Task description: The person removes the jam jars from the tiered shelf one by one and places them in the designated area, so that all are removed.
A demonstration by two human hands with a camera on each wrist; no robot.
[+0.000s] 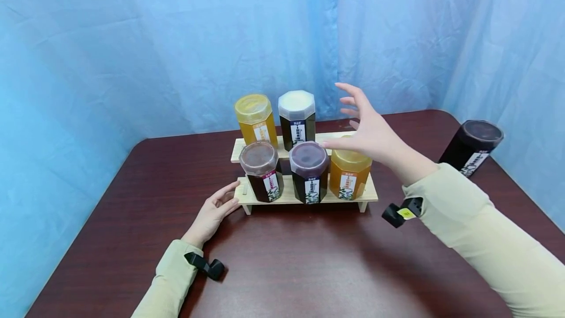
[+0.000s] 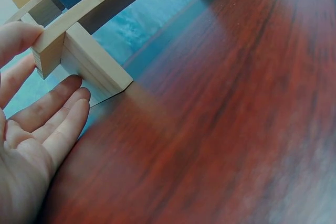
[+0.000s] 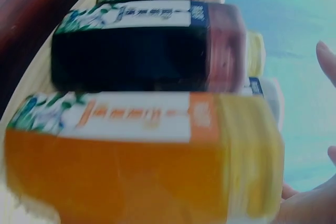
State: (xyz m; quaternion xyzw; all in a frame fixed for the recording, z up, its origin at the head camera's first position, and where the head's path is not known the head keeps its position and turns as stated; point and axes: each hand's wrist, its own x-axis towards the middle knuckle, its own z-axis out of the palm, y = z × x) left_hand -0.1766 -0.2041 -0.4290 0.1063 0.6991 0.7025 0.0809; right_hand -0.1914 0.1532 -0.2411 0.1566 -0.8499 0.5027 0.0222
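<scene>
A two-step wooden rack (image 1: 287,188) holds several eight-sided jars with labels. My left hand (image 1: 211,215) grips the left end of its lower board; in the left wrist view the fingertips meet the board's corner beside a short leg. My right hand (image 1: 371,134), thumb and fingers spread apart, hovers over the amber jar (image 1: 349,173) at the lower right, holding nothing. The thumb passes above that jar's yellowish lid. Left of it stand a dark jar with a purple lid (image 1: 310,173) and a dark red jar (image 1: 262,173).
On the upper step stand a yellow jar (image 1: 255,119) and a white-lidded dark jar (image 1: 297,119). Another dark jar (image 1: 471,146) is off at the table's right edge. A blue curtain (image 1: 220,38) hangs behind the dark wooden table (image 1: 309,269).
</scene>
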